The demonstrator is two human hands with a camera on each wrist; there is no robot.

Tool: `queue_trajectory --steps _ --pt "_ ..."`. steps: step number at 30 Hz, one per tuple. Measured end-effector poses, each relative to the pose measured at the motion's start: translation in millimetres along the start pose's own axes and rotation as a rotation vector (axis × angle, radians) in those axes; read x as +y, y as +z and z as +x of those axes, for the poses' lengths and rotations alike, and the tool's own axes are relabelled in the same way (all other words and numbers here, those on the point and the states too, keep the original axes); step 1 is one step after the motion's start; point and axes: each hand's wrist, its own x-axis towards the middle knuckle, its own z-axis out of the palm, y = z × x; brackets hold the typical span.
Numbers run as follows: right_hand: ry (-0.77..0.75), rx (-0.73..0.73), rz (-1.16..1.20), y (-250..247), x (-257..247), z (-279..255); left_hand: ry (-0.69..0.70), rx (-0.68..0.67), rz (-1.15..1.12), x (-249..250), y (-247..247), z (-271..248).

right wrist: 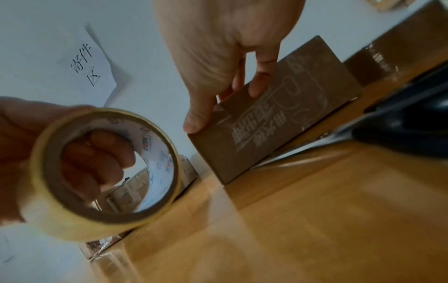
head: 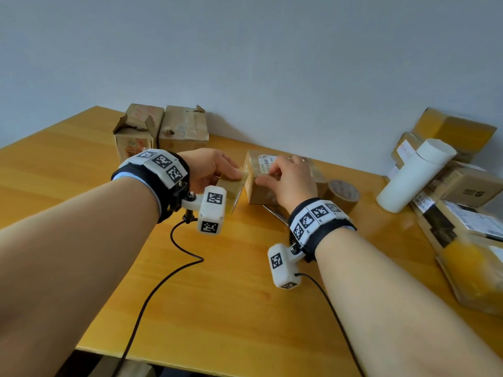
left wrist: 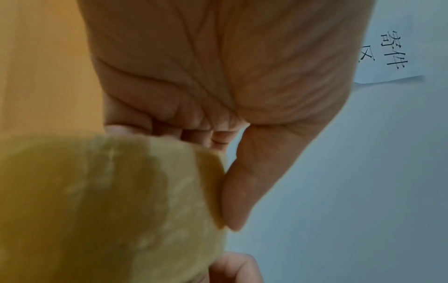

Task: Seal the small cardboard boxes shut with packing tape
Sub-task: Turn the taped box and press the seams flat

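Observation:
A small brown cardboard box with a white label on top sits mid-table. My right hand grips it, thumb on the near side and fingers over the top edge. The right wrist view shows that thumb and the fingers pinching the printed box at its upper corner. Just left of the box, my left hand holds a yellowish roll of packing tape, with its fingers through the core of the roll. A glossy clear strip seems to run from the roll towards the box. The roll fills the left wrist view under the thumb.
A brown tape roll lies right of the box, and scissors lie beneath my right wrist, black handles. Two worn boxes stand at the back wall. A white cylinder and a stack of parcels crowd the right side.

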Motion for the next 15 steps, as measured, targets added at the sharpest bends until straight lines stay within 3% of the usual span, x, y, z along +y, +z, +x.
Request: queue_trajectory --steps 2,6,12,15 --pt "-0.009 0.001 -0.013 1 0 2 0.034 0.028 -0.051 3 -1 2" --pt "-0.031 -0.021 -0.001 1 1 4 0.210 0.299 -0.147 5 -3 19" --pt "-0.039 -0.087 0.000 -9 4 4 0.514 0.625 0.334 10 24 27" --pt "-0.010 -0.184 0.062 -27 2 12 0.617 0.701 0.629 3 44 32"
